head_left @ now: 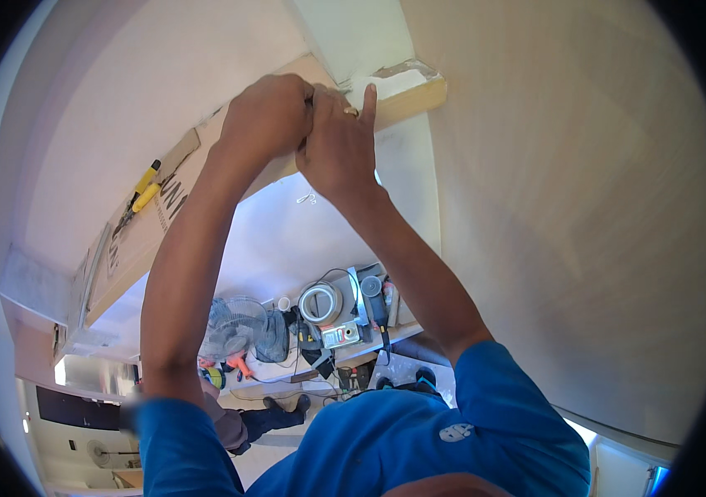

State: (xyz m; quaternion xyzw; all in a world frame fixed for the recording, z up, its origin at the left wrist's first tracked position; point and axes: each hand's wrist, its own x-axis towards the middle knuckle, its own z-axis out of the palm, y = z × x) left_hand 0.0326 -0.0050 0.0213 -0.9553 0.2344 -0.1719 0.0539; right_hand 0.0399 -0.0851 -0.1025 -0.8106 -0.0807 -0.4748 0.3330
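Note:
Both my arms reach up to a long pale ledge (133, 248) below the ceiling. My left hand (270, 116) is closed in a fist over the ledge, and what it grips is hidden. Pressed against it is my right hand (338, 145), with a ring on one finger. Its thumb and most fingers are curled in, while one finger sticks up; whatever lies between them cannot be made out. Just beyond the right hand the ledge ends in a cream block (411, 95) with a rough white top. Further left, yellow-and-black handled pliers (144, 189) lie on the ledge's printed cardboard-like surface.
A wood-grain panel (568, 166) rises on my right. Below, a bench holds a white coil (320, 303), a metal box (340, 335), a fan (241, 313) under plastic, and several tools and cables. Another person's dark-trousered legs (274, 418) show at lower left.

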